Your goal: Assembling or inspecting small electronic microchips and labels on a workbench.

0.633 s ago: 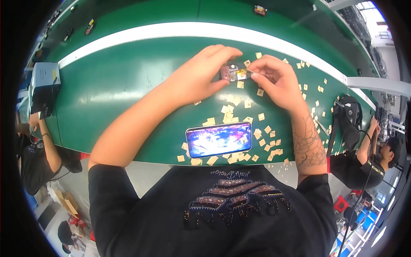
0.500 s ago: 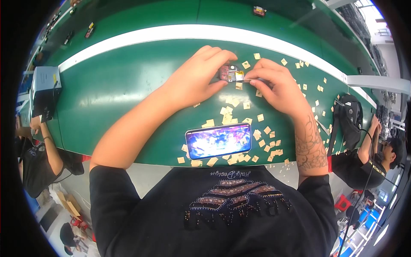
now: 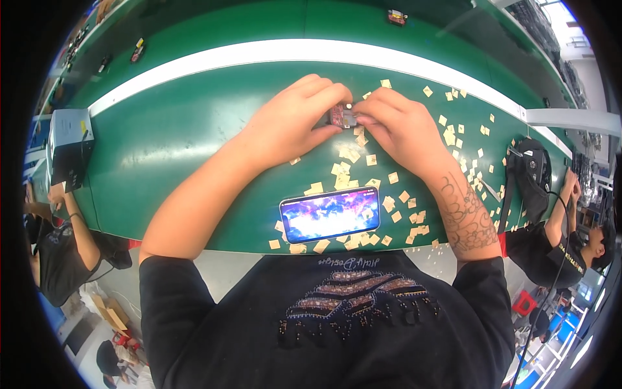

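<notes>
Pinching one small reddish part [image 3: 339, 117] between us, left hand [image 3: 291, 126] gripping its left end, right hand [image 3: 398, 126] its right, long axis sideways.

a long green workbench [image 3: 168, 149] curves across the frame, with a white stripe [image 3: 259, 55] along its upper part. a grey box [image 3: 68, 146] sits at its left end. pale floor [image 3: 123, 285] shows at lower left, and bright daylight enters at upper right.
</notes>
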A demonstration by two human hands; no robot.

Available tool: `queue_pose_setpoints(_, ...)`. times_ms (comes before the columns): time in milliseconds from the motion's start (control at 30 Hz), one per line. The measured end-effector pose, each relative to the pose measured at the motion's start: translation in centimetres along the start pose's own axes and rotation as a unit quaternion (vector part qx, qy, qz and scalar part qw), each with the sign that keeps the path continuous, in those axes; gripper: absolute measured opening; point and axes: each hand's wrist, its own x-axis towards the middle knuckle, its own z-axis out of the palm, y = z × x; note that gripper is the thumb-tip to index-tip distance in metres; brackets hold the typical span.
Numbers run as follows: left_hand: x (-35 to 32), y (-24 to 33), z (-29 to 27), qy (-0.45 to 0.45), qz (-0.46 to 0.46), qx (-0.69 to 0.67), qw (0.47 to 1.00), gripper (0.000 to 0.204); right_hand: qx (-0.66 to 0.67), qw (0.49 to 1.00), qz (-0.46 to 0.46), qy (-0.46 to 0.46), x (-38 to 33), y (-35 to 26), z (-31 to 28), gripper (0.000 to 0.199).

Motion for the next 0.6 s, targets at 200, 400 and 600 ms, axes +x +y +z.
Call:
queue_pose_setpoints(200,-0.5,-0.1,0.0,-0.016,0.037,0.039,0.998,0.031,0.219,0.967,0.132,-0.016,0.4,0.4,-0.3,0.018)
queue_pose_setpoints(400,-0.5,0.4,0.0,-0.016,0.059,0.094,0.994,0.025,0.236,0.956,0.159,-0.073,0.1,1.7,-1.8,0.024)
queue_pose_setpoints(600,-0.3,0.4,0.1,-0.027,0.057,0.097,0.993,0.024,0.122,0.983,0.131,-0.034,0.9,-0.9,-1.6,0.021)
